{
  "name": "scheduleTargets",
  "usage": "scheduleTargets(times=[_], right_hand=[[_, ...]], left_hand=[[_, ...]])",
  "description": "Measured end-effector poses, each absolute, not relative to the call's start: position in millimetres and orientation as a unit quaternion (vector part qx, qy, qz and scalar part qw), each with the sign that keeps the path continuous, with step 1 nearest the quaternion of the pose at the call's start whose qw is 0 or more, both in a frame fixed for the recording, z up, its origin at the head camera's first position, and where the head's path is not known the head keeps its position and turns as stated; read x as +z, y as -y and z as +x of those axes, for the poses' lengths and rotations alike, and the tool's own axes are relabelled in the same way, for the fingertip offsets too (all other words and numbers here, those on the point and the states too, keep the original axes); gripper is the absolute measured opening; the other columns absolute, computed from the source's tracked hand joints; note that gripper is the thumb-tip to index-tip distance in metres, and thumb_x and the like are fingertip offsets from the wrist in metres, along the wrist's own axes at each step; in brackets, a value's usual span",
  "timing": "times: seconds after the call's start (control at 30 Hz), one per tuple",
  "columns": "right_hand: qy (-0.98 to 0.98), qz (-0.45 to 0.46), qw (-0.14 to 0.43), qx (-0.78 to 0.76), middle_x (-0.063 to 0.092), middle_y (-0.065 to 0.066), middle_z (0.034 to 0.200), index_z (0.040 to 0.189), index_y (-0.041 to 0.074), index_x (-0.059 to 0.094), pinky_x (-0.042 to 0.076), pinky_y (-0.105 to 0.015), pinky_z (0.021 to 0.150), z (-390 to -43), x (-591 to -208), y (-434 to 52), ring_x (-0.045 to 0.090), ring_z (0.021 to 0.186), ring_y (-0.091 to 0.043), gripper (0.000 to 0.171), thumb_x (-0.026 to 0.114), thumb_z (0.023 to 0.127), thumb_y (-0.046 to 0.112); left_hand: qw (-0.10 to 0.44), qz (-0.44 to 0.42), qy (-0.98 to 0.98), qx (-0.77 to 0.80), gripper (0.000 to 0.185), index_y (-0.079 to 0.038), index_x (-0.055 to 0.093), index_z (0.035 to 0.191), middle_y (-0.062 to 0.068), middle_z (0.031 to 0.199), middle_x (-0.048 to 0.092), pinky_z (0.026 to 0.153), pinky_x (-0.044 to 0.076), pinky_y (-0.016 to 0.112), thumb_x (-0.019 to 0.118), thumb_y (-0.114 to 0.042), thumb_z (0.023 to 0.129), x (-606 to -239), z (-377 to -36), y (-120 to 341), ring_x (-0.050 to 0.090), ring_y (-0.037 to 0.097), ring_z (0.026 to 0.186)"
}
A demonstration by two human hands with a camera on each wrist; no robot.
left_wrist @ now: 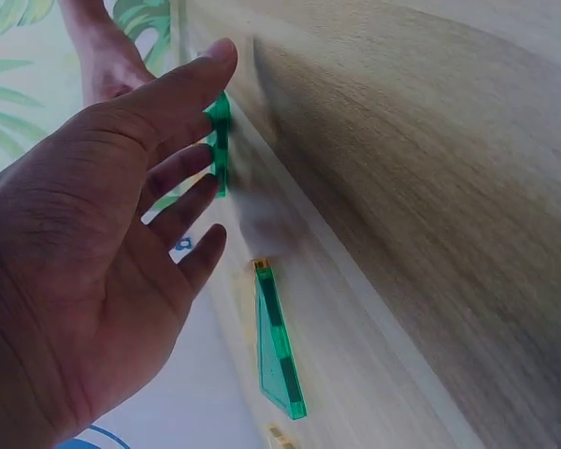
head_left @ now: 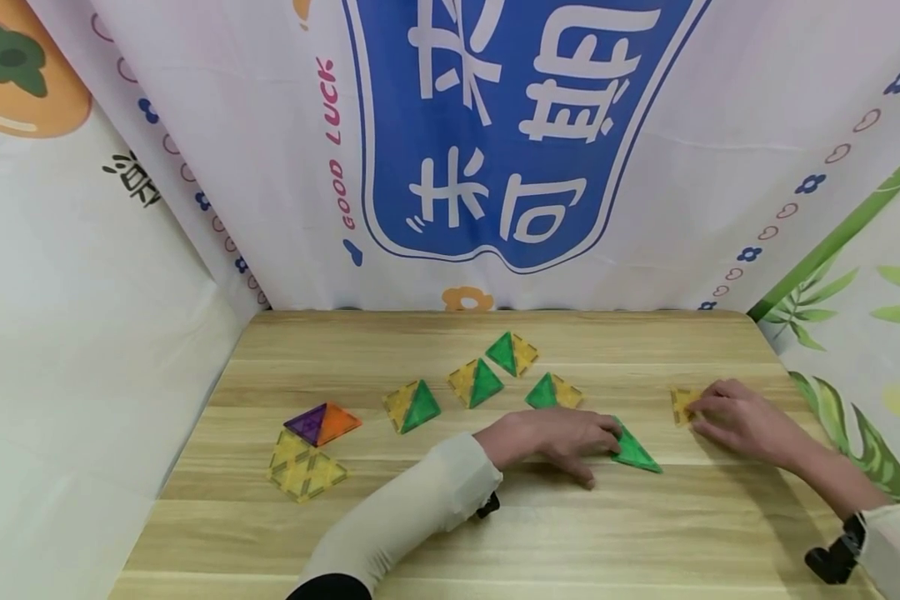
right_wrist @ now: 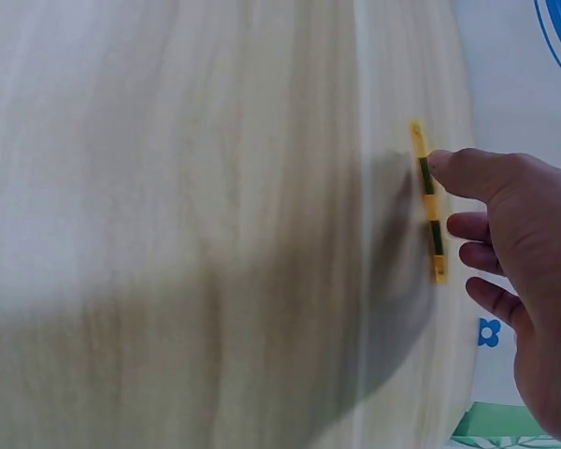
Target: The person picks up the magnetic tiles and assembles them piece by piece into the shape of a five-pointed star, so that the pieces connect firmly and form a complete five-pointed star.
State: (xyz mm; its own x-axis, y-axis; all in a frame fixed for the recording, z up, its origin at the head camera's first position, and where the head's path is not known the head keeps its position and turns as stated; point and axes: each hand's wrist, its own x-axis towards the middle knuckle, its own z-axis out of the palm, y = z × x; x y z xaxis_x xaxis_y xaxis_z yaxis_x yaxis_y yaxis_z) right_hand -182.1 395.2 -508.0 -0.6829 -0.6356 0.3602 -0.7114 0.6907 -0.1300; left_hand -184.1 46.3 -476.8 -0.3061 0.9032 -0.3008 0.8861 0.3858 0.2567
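Note:
In the head view, my left hand [head_left: 551, 437] reaches over the table with its fingertips on a translucent green triangular tile [head_left: 636, 450]. Its thumb stays apart from that tile, and the fingers look only loosely bent in the left wrist view. Farther right, my right hand [head_left: 750, 421] pinches a translucent yellow tile [head_left: 680, 406] by its right side. The right wrist view shows the thumb against the edge of this yellow tile [right_wrist: 430, 206]; its full shape is partly hidden by the fingers.
Several green-and-yellow tile pairs, among them one pair [head_left: 411, 407], lie left of and behind my left hand. At the table's left, purple [head_left: 305, 423] and orange [head_left: 340, 422] triangles touch a group of yellow tiles [head_left: 303, 471]. Printed cloth [head_left: 645, 217] hangs behind the wooden table [head_left: 570, 550].

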Motion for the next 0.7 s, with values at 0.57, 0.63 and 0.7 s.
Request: scheduleTargets(times=[0.57,0.63,0.7], right_hand=[[0.915,0.369,0.05,0.157,0.073,-0.01,0.119,0.123,0.004,0.076,0.057,-0.032,0.087,-198.5,-503.3,-391.0,0.069,0.104,-0.032,0.052,0.095,0.074,0.005],[0.918,0.361,0.041,0.157,0.071,-0.008,0.115,0.122,0.004,0.076,0.059,-0.039,0.081,-198.4,-502.1,-388.9,0.068,0.099,-0.026,0.05,0.095,0.075,0.006],[0.921,0.353,0.022,0.165,0.069,-0.005,0.111,0.122,0.003,0.076,0.057,-0.036,0.075,-198.3,-500.2,-386.8,0.065,0.094,-0.019,0.049,0.094,0.076,0.006]], left_hand=[[0.138,0.485,-0.862,0.044,0.067,-0.025,0.055,0.154,-0.008,0.151,0.051,0.11,0.042,0.017,0.072,-0.056,0.097,-484.2,-183.7,-62.1,0.046,0.008,0.138],[0.135,0.483,-0.864,0.048,0.065,-0.026,0.056,0.152,-0.009,0.15,0.052,0.11,0.042,0.017,0.073,-0.056,0.097,-485.1,-184.6,-63.0,0.046,0.007,0.137],[0.133,0.481,-0.865,0.053,0.063,-0.027,0.057,0.151,-0.009,0.149,0.052,0.109,0.043,0.018,0.073,-0.056,0.096,-486.1,-185.2,-63.4,0.046,0.007,0.136]])
